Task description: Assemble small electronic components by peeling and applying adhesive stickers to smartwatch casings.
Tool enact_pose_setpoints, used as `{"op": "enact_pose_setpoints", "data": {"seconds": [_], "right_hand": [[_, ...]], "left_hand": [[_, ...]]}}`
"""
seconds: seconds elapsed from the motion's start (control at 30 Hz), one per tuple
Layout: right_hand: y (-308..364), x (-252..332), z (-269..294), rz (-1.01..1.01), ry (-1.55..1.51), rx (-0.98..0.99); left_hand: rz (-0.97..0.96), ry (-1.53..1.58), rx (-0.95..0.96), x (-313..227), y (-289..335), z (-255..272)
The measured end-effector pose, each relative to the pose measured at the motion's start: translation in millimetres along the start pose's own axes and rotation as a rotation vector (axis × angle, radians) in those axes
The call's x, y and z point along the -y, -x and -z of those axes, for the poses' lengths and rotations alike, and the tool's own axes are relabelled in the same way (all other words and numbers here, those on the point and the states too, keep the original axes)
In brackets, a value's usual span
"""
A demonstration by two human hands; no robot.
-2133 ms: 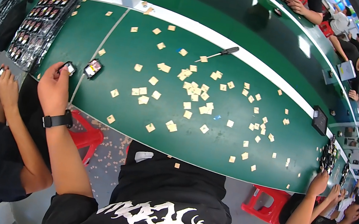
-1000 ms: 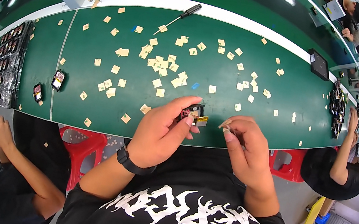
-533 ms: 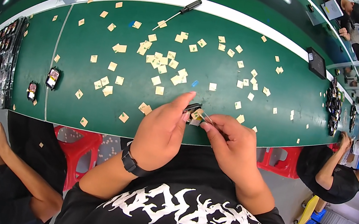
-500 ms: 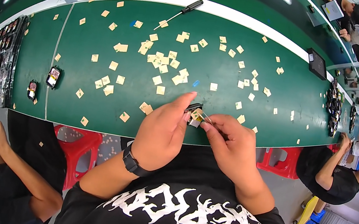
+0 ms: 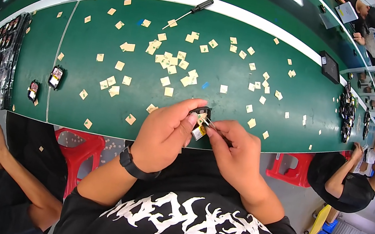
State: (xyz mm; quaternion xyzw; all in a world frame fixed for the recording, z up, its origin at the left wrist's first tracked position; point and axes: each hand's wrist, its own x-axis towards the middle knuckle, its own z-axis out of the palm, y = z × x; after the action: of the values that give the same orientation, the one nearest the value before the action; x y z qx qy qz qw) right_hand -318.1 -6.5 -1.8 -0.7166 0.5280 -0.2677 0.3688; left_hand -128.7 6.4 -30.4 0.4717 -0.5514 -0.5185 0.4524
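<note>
My left hand is closed round a small open black device housing at the table's near edge. A silver battery pouch with yellow tape hangs at the housing's near side, beside my left fingertips. In my right hand, pinched between thumb and fingers, are thin metal tweezers. Their tips reach into the housing, over a small pale piece whose kind I cannot make out. My left thumb partly covers the device.
Many cream paper squares lie scattered over the green table. A screwdriver rests at the far side. Two similar devices sit at left near a black tray of units. Other people sit left and right.
The battery pouch has swung out toward me and shows more of its silver face. My hands have shifted slightly, with the tweezers still at the housing.
</note>
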Motion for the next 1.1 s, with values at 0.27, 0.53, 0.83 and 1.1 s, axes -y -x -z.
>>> {"op": "enact_pose_setpoints", "data": {"seconds": [0.27,0.53,0.83,1.1], "right_hand": [[4.1,-21.8,-7.6,-0.083,-0.653,-0.058],[-11.5,-10.3,-6.2,0.279,-0.032,-0.060],[-13.1,-1.3,-4.8,0.244,0.126,-0.077],[-9.9,-0.6,1.7,-0.197,-0.451,0.038]], "left_hand": [[0.267,0.494,-0.010,-1.8,0.1,4.0],[0.194,0.444,-0.004,9.3,-3.5,-1.3],[0.259,0.506,-0.028,0.9,-9.0,-2.0],[0.251,0.454,-0.062,0.1,-7.3,-3.8]]}}
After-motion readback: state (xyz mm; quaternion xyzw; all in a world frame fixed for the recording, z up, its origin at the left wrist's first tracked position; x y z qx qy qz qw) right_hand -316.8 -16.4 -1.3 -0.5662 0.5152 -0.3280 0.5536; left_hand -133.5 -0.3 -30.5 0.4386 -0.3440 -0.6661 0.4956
